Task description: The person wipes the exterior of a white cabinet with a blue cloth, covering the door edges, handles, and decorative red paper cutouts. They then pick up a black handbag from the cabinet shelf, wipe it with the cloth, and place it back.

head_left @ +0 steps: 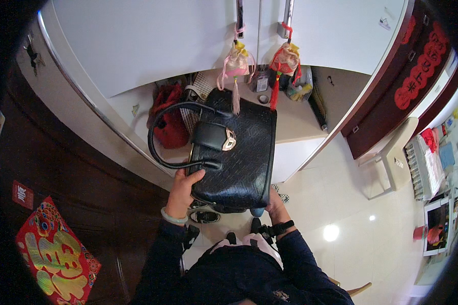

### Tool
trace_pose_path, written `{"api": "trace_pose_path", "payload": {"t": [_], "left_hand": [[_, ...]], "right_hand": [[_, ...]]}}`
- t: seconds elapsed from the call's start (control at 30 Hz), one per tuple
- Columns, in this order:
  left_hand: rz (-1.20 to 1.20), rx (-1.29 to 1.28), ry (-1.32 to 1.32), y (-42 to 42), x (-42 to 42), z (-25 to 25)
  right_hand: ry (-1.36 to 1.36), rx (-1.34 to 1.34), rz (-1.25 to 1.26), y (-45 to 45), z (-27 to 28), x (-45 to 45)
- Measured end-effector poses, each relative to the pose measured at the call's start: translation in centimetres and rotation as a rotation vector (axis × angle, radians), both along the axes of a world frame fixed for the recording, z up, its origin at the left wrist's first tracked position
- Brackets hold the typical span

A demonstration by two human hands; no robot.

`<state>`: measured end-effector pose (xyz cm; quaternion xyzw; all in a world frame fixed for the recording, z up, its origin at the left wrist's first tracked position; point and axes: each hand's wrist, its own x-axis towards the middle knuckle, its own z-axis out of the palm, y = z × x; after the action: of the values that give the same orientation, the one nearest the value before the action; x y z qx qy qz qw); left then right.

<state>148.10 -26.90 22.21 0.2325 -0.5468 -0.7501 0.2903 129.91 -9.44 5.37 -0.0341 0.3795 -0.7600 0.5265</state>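
A black embossed handbag [244, 160] is held up in front of me, turned on its side. Its looped handles [151, 133] stick out to the left, and a flap with a gold-coloured clasp [229, 139] crosses its upper edge. My left hand [183, 190] grips the bag's near left corner, thumb on top near the handle's base. At the near right corner, my right hand [276, 206] holds the bag from beneath, its fingers largely hidden. The far end of the bag reaches the open shelf [297, 122] of a white cabinet.
A red bag [170, 118], a black roll of tape [263, 99] and a jar [261, 82] stand on the shelf. Two tasselled sachets [237, 63] hang from the cabinet door handles. Shoes [205, 217] lie on the tiled floor below. A beige chair [395, 156] stands right; a dark door [110, 228] is left.
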Motion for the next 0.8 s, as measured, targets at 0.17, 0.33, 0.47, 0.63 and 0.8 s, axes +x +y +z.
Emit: {"api": "trace_pose_path", "payload": {"t": [0.17, 0.33, 0.47, 0.63, 0.8], "left_hand": [[0.094, 0.186, 0.042, -1.9, -4.8, 3.0], [0.281, 0.165, -0.104, -2.2, -10.1, 6.8], [0.363, 0.01, 0.011, -4.6, -11.9, 4.5], [0.419, -0.024, 0.055, -7.8, -12.4, 2.2], [0.469, 0.173, 0.172, -12.8, -10.4, 1.2]], "right_hand": [[0.049, 0.076, -0.02, 0.5, -0.6, -2.3], [0.427, 0.296, -0.245, 2.0, 0.5, -5.4], [0.785, 0.296, -0.374, 2.1, 0.9, -9.4], [1.242, 0.512, -0.419, 0.1, 4.4, -12.7], [1.577, 0.688, -0.382, -3.5, 4.6, -14.3]]}}
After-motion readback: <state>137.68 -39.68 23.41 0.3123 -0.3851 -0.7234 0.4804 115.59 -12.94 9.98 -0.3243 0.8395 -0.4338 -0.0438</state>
